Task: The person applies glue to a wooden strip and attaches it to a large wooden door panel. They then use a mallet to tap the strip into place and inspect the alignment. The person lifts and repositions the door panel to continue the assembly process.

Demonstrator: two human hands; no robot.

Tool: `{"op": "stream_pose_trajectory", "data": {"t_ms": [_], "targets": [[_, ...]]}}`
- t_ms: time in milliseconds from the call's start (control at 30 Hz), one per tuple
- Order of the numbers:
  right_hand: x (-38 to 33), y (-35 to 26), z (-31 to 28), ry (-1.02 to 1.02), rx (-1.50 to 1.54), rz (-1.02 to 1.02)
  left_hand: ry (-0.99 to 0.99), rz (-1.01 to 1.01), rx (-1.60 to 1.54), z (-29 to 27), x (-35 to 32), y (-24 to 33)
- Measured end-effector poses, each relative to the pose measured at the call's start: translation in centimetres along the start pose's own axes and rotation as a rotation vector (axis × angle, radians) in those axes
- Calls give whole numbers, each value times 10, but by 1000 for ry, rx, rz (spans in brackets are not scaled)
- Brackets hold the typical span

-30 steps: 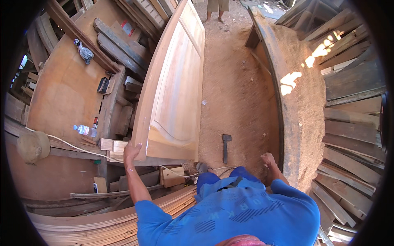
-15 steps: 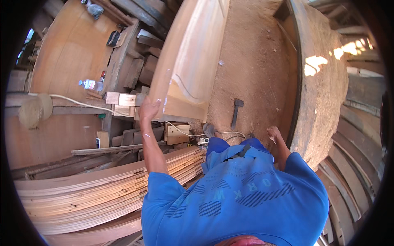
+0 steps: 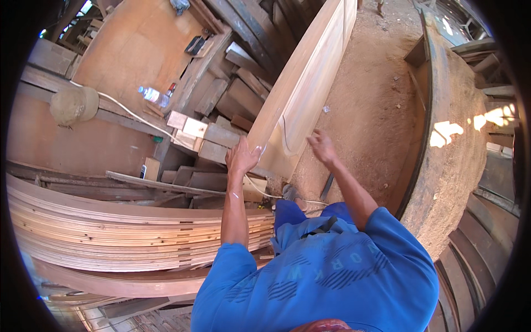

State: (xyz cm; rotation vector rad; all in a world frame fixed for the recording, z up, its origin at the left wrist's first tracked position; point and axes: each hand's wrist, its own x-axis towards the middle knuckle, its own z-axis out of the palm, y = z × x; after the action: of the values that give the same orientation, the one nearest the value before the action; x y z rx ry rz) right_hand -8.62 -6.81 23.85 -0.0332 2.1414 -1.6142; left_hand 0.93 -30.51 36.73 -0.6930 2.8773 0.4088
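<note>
A long, pale wooden panel door [image 3: 298, 91] stands on its long edge ahead of me, its face with a curved moulding turned to the right. My left hand [image 3: 242, 157] grips its near upper corner, fingers bent over the edge and thumb on top. A whitish smear shows beside that thumb. Close to the door's right face, my right hand [image 3: 322, 146] is raised with its fingers apart, holding nothing; whether it touches the door I cannot tell. Below my right forearm, a dark hammer handle [image 3: 327, 187] shows on the ground, its head hidden.
On the left are a wooden table [image 3: 127, 72], a plastic bottle [image 3: 154, 97], a cap [image 3: 74, 105] and a white cable [image 3: 130, 113]. Stacked boards [image 3: 110, 238] lie lower left. A thick wooden slab [image 3: 448, 177] borders the sawdust-covered floor [image 3: 370, 99] on the right.
My right hand has risen from low on the right to beside the door's face. My left hand stays at the door's near end. The view has shifted, and the hammer is now mostly covered.
</note>
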Motion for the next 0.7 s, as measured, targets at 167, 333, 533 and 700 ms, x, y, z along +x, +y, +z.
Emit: {"op": "stream_pose_trajectory", "data": {"t_ms": [167, 333, 533, 700], "targets": [[-20, -79, 51, -35, 42, -162, -19, 3, 7, 3, -25, 29], [-28, -80, 76, -66, 173, -137, -48, 10, -12, 20, -42, 52], [-46, -57, 64, 65, 134, -46, -217, 338, -124, 18, -53, 36], [-78, -66, 42, 236, 189, -18, -785, 232, -1299, 75, 8, -55]]}}
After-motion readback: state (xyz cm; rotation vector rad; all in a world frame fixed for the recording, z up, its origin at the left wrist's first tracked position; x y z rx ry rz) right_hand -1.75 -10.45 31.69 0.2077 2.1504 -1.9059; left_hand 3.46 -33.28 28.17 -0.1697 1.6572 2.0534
